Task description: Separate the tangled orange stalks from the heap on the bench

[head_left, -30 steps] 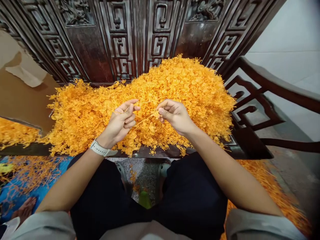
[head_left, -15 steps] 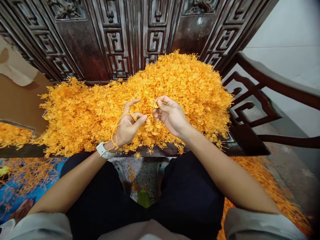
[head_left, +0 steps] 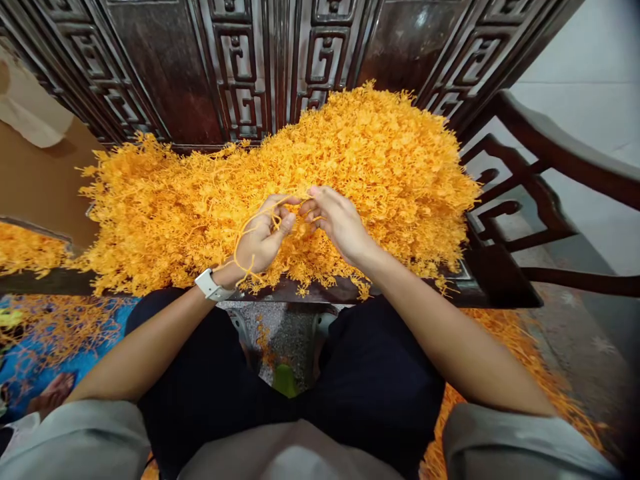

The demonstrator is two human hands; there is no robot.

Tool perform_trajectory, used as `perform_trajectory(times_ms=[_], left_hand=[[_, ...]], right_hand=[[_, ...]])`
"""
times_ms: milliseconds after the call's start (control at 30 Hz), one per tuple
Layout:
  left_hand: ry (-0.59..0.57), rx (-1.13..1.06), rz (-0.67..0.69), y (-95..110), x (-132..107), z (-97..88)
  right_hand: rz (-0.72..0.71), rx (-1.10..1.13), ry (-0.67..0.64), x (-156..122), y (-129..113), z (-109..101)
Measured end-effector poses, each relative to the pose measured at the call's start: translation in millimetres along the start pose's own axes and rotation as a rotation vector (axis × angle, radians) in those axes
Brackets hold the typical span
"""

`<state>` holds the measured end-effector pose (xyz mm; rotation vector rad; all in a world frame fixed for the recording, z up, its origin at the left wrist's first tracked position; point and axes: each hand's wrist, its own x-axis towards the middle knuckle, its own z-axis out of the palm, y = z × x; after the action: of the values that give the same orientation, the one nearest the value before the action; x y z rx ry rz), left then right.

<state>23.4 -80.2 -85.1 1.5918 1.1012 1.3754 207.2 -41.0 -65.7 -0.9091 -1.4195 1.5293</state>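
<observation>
Orange strand (head_left: 237, 251), one: looped across the left hand (head_left: 259, 241), running to the right hand (head_left: 341, 223), whose thumb and fingertips appear to pinch it. Left fingers half-curled; whether they grip, cannot tell. Handling, by judgement: light, limp, apt to tangle; hold near an end, between fingertips. Behind: orange pile (head_left: 380, 160) on dark counter (head_left: 320, 294); single pieces merge. Strand's right end hidden by fingers. Cardboard (head_left: 45, 180): cut off at left.

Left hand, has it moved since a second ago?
Yes: judged against the fixed carved backrest, the left hand has shifted to the right.
</observation>
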Motion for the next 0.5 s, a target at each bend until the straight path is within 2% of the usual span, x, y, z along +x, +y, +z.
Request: perform_trajectory(times_ms=[100, 300, 433, 500], left_hand=[[0.03, -0.124, 0.025, 3, 2, -0.1], [-0.032, -0.376, -0.046, 6, 4, -0.6], [-0.053, -0.486, -0.149, 7, 6, 2.2], [-0.058, -0.483, -0.191, 7, 6, 3.5]], right_hand=[[-0.142, -0.171, 0.018, 2, 7, 4], [-0.246, -0.302, -0.006, 7, 13, 8], [-0.215, -0.363, 0.024, 6, 15, 14], [-0.158, -0.322, -0.024, 6, 17, 16]])
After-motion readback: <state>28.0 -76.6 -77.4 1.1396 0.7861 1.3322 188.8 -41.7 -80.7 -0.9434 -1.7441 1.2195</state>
